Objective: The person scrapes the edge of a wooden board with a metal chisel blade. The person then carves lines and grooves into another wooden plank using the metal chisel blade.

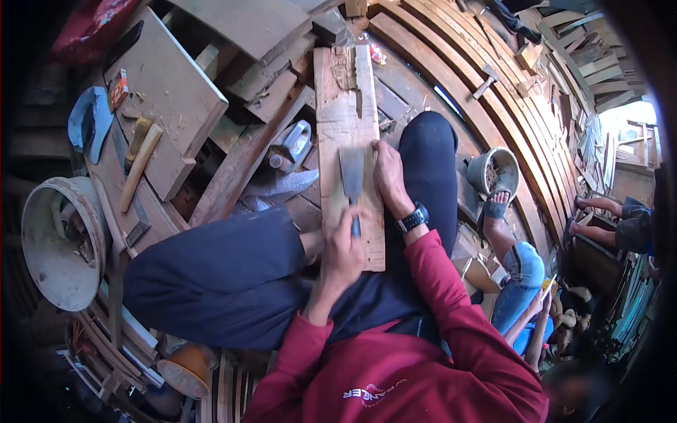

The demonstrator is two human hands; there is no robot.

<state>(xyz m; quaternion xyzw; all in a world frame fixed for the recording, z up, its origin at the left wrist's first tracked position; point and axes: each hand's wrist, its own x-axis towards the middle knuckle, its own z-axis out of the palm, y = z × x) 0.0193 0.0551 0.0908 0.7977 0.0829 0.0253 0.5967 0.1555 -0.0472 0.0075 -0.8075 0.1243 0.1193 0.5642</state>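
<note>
A long pale wooden board [330,127] lies lengthwise before me between my legs, with a rough, broken hollow [344,69] at its far end. My left hand [344,247] is closed around the handle of a putty knife [351,169]. Its wide, flat metal blade rests against or just over the board's face and points away from me. At the board's right edge my right hand [389,176], with a black watch on the wrist, grips the wood with bent fingers. The fingers under the board are hidden.
On the left are a wooden-handled hammer [141,166], a large white bucket [49,247] and a blue cap [90,123]. A plastic jug [292,146] lies beyond my left knee. Long planks [451,63], another hammer [486,81] and a small bucket [493,169] are right, near other people's legs [518,271].
</note>
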